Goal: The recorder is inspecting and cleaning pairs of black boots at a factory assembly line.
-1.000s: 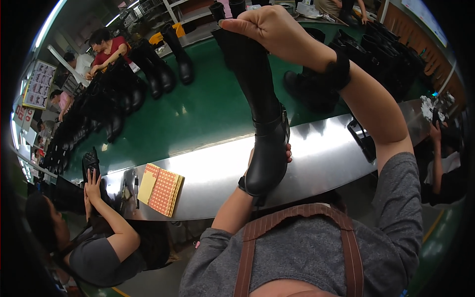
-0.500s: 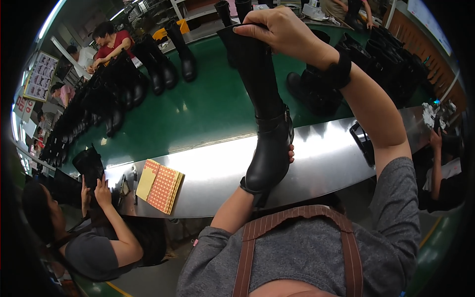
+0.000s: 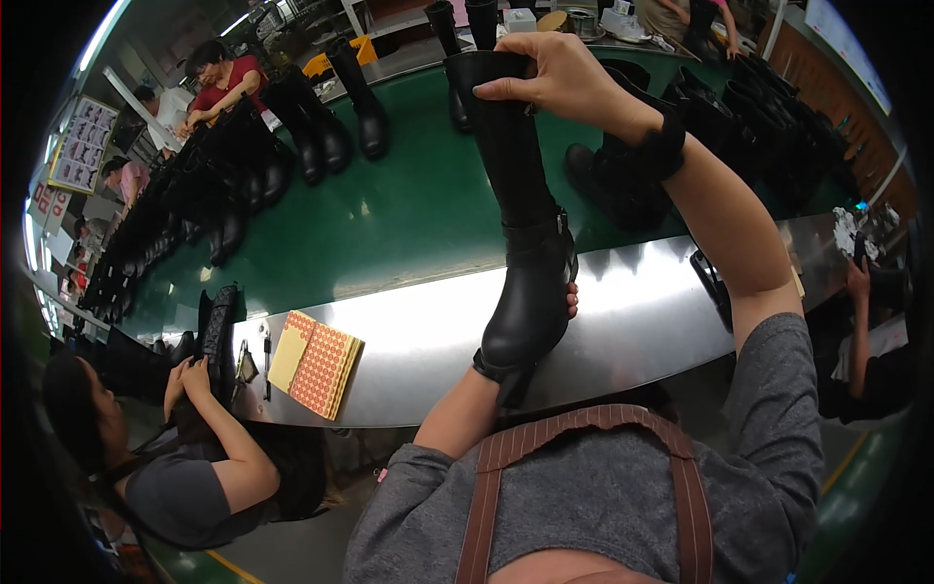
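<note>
A tall black boot (image 3: 530, 282) leans over the steel bench edge, its toe toward me and its shaft rising away. My right hand (image 3: 574, 83) pinches the shaft's top rim between thumb and fingers. Beneath the foot, my left hand (image 3: 572, 300) supports the boot from behind. Only a few of its fingertips show at the right side of the ankle; the boot hides the rest. A buckled strap (image 3: 561, 226) circles the ankle.
A steel strip (image 3: 418, 331) borders the green table (image 3: 389, 224). Red-and-yellow patterned sticker sheets (image 3: 316, 365) and a pen (image 3: 266, 365) lie left. Black boots stand at far left (image 3: 316, 136) and right (image 3: 778, 136). A co-worker (image 3: 195, 477) sits at left beside a boot (image 3: 216, 331).
My right hand has dropped slightly, and the shaft's top has shifted a little right and toward me. The left co-worker's boot now stands on the bench, their hands drawn together beside it.
</note>
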The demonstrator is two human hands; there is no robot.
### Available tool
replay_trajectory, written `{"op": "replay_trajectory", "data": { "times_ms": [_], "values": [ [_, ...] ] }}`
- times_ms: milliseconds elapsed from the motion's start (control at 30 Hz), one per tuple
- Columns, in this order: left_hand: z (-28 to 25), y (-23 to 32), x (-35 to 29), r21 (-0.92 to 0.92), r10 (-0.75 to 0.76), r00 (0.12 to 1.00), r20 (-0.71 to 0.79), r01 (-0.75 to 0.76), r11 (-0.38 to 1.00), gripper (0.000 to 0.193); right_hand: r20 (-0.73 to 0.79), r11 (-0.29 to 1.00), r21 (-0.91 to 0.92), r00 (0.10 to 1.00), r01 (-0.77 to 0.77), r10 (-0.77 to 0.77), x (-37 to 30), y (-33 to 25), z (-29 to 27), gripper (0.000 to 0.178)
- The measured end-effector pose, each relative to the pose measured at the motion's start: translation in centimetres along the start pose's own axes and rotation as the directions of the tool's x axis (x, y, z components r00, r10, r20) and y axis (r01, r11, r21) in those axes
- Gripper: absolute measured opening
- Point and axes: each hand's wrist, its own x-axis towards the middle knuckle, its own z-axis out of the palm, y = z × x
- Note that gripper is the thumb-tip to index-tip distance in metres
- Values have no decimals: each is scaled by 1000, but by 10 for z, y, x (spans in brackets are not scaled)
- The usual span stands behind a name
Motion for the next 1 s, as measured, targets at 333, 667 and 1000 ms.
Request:
{"op": "replay_trajectory", "data": {
  "times_ms": [333, 667, 1000],
  "values": [
    [-10, 3, 10, -33, 104, 993, -62, -106, 994, 11, -54, 768, 592, 940, -243, 338, -69, -5, -10, 37],
    [-38, -6, 22, 6, 294, 955, 40, -295, 956, 36, -141, 859, 426, 916, -286, 375, -107, -49, -12, 61],
    [-15, 44, -20, 376, 356, 931, 83, -360, 854, 62, -208, 914, 383, 952, -133, 226, -77, -56, -37, 28]
  ]
}}
